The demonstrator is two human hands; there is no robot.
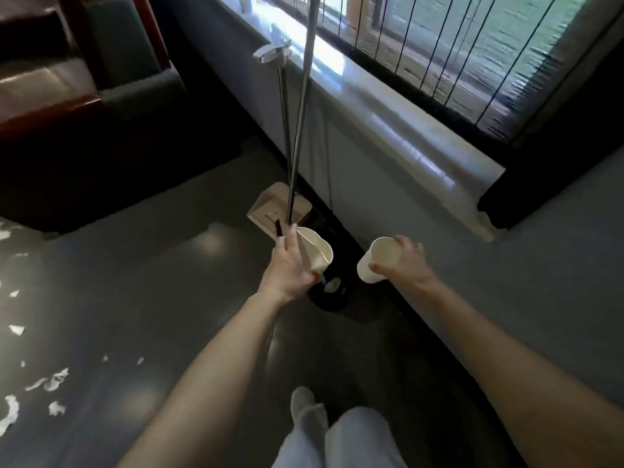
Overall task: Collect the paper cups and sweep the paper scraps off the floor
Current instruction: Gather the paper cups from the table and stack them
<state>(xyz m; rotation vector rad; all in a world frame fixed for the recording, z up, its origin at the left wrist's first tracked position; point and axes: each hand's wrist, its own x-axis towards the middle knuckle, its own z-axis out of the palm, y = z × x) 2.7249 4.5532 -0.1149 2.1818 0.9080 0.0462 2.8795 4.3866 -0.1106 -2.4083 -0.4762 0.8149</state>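
Note:
My left hand [290,265] grips a squashed white paper cup [317,249], its mouth facing up and right. My right hand [401,258] holds a second white paper cup [374,261] by its rim and side, tilted with the mouth toward me. Both cups hang above a small black bin [329,295] on the floor by the wall; something pale lies inside it. White paper scraps [50,383] are scattered on the dark floor at the far left. A beige dustpan [270,207] and two long metal handles [297,130] lean against the wall just beyond my left hand.
A low wall with a glossy white sill [405,130] runs diagonally under a barred window. Dark brown and grey furniture [67,79] fills the upper left. My light trouser leg and shoe [304,407] stand at the bottom centre.

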